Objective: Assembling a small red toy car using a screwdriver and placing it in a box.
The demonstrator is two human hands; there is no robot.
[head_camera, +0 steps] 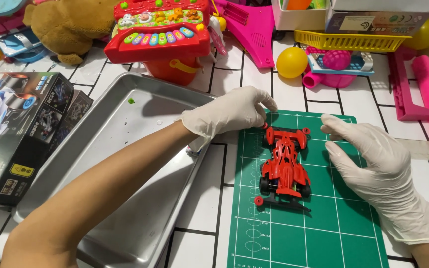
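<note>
Gloves on both hands, I have the red toy race car (284, 166) lying on the green cutting mat (323, 233), nose pointing away from me, its rear wing nearest my body. My left hand (229, 113) is loosely curled with the fingertips touching the car's front left corner, not closed around anything; my right hand (373, 166) is spread open just beside the car's right flank, holding nothing. I judge the car to be light, hard plastic: stiff in the body shell, but thin at the wing, the front bumper and the small rollers, which could snap or pop off if squeezed. The safest hold looks to be across the middle of the body, between the wheels, and the smooth gloves may slip on the glossy shell. The mat gives bare room below the car and to its right. To the left the steel tray (125, 149) has a raised rim close to the mat's edge, with a printed box (16, 129) beyond it, and a yellow ball (291, 62) and pink toys crowd the far side.
</note>
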